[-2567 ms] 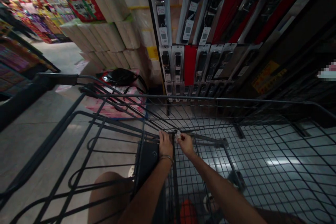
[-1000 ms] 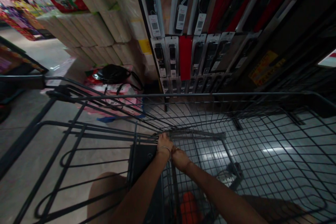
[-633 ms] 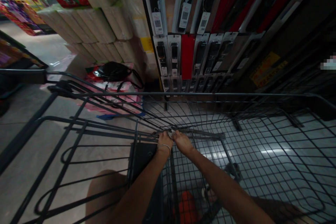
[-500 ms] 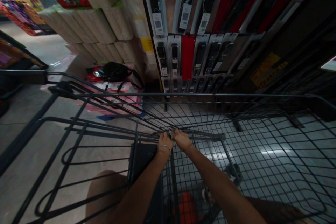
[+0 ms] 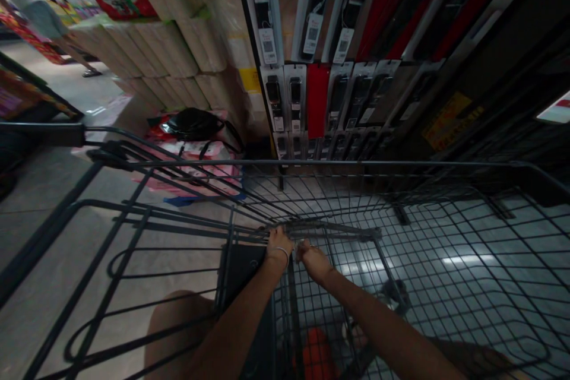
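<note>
A dark wire shopping cart (image 5: 329, 162) fills the lower view. My left hand (image 5: 279, 241), with a thin bracelet at its wrist, is closed on the cart's wire frame, low near the black seat flap (image 5: 244, 270). A little to its right, my right hand (image 5: 315, 260) is closed with its fingers pinched together. Something small and greyish shows at its fingertips, too blurred and dim to name. The two hands are slightly apart, above the wire mesh of the basket.
Beyond the cart stands a rack of packaged belts (image 5: 341, 92). Left of it are stacked paper rolls (image 5: 164, 47) and pink packs (image 5: 209, 169) with a black bag (image 5: 193, 123) on top. A person (image 5: 48, 18) walks at the far left. An orange thing (image 5: 318, 353) shows below the mesh.
My right hand has drawn back from the left hand, down and slightly to the right. My left hand stays at the same place. A person has come into view at the upper left.
</note>
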`<state>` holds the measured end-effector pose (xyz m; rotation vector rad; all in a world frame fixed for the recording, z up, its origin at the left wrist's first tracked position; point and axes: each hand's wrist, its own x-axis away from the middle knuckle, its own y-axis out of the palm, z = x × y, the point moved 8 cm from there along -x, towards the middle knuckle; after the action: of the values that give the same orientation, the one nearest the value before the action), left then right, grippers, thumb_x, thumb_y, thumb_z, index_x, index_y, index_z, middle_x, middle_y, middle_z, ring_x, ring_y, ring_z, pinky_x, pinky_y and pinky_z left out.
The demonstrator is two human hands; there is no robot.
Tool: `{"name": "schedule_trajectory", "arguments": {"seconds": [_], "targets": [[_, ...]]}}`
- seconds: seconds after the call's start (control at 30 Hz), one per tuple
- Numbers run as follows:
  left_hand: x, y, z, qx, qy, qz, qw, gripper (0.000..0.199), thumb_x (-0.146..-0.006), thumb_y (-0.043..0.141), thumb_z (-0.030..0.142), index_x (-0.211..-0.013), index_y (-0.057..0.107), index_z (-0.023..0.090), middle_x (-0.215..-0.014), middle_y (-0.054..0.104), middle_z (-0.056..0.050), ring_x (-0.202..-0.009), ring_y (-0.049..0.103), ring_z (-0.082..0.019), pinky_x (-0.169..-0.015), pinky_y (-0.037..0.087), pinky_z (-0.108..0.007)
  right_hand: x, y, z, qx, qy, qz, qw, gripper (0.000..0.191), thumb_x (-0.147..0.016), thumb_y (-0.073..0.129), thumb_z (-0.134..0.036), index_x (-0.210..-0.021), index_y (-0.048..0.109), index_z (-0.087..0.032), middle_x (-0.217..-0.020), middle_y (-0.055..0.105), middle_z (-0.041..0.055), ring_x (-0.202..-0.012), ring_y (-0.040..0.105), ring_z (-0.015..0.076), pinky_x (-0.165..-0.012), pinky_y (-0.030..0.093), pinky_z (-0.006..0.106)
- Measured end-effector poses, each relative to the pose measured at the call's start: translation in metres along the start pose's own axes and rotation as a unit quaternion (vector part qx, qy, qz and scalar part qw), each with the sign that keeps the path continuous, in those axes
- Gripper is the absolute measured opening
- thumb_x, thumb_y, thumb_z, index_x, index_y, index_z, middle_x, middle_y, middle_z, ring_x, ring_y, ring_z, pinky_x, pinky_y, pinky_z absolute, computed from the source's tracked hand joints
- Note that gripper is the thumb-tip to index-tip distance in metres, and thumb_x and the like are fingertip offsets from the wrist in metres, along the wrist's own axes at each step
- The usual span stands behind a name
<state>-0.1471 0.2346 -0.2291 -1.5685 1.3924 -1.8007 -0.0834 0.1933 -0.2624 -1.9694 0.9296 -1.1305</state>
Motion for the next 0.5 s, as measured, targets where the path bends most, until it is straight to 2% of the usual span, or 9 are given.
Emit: {"name": "schedule_trajectory", "arguments": {"seconds": [0.1,0.17,0.33,0.5], "targets": [[0.0,0.0,-0.001,0.001,-0.001,0.003,1.0,0.035,-0.084,0.041,0.007,-0.094,0.074,0.015,-0.095,0.071,-0.017,-0.104,0.048,-0.029,-0.085,0.035,-0.041,0.003,-0.001,0.0,-0.018,-0.011,-0.023,1.0,0.033,-0.086,0.038,-0.005,-0.096,0.067,-0.015,-0.11,0.063,0.0106,-0.092,0.065,0.0188,-0.081,0.047,0.027],[0.0,0.0,-0.001,0.004,-0.003,0.007,1.0,0.035,-0.085,0.041,0.008,-0.094,0.074,0.015,-0.095,0.071,-0.017,-0.104,0.048,-0.028,-0.085,0.035,-0.041,-0.001,-0.013,0.001,-0.01,-0.005,-0.003,1.0,0.034,-0.087,0.036,-0.006,-0.097,0.067,-0.017,-0.111,0.061,0.011,-0.091,0.065,0.0193,-0.079,0.048,0.029],[-0.003,0.002,-0.003,0.015,-0.009,0.017,1.0,0.036,-0.085,0.04,0.009,-0.096,0.073,0.017,-0.097,0.07,-0.016,-0.105,0.047,-0.028,-0.086,0.035,-0.042,-0.025,-0.05,0.006,0.051,0.016,0.066,0.996,0.035,-0.09,0.036,-0.01,-0.115,0.06,-0.017,-0.119,0.056,0.0135,-0.099,0.062,0.0207,-0.08,0.049,0.028],[-0.005,0.006,-0.004,0.017,-0.01,0.014,1.0,0.035,-0.084,0.042,0.009,-0.097,0.074,0.016,-0.098,0.07,-0.018,-0.105,0.047,-0.029,-0.086,0.034,-0.044,-0.039,-0.044,0.015,0.092,0.05,0.044,0.994,0.037,-0.088,0.034,-0.005,-0.113,0.061,-0.012,-0.122,0.054,0.0195,-0.096,0.064,0.0211,-0.078,0.051,0.029]]}}
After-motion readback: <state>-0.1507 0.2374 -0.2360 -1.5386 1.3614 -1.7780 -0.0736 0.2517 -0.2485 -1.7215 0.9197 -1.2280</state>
